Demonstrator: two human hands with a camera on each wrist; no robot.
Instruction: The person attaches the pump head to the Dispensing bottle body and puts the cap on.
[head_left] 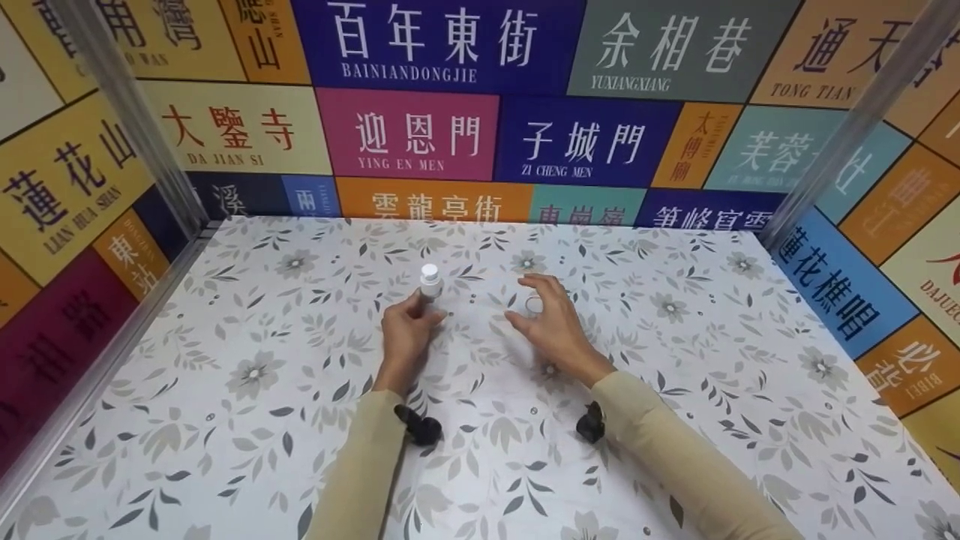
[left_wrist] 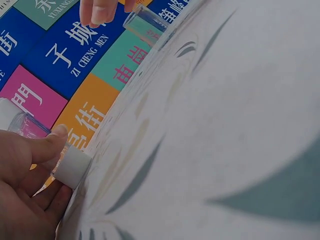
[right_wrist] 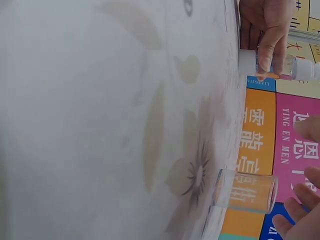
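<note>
My left hand (head_left: 407,330) grips a small bottle (head_left: 430,277) with a white top, a clear middle and a white lower end. In the right wrist view the bottle (right_wrist: 300,68) stands upright with its lower end at the tabletop, the fingers and thumb around its clear part. A clear, straight-sided cup (right_wrist: 247,191) stands upright on the table to the right of the bottle. My right hand (head_left: 559,322) is beside the cup, its thumb and fingers spread apart. In the right wrist view a gap shows between those fingers and the cup. The cup looks see-through, its contents unclear.
The table (head_left: 480,480) has a white cover printed with grey flowers and leaves. Panels with coloured place-name signs (head_left: 420,135) rise at the back and sides. Clear corner posts (head_left: 142,127) stand at the back corners. A small black camera (head_left: 424,427) sits on each wrist.
</note>
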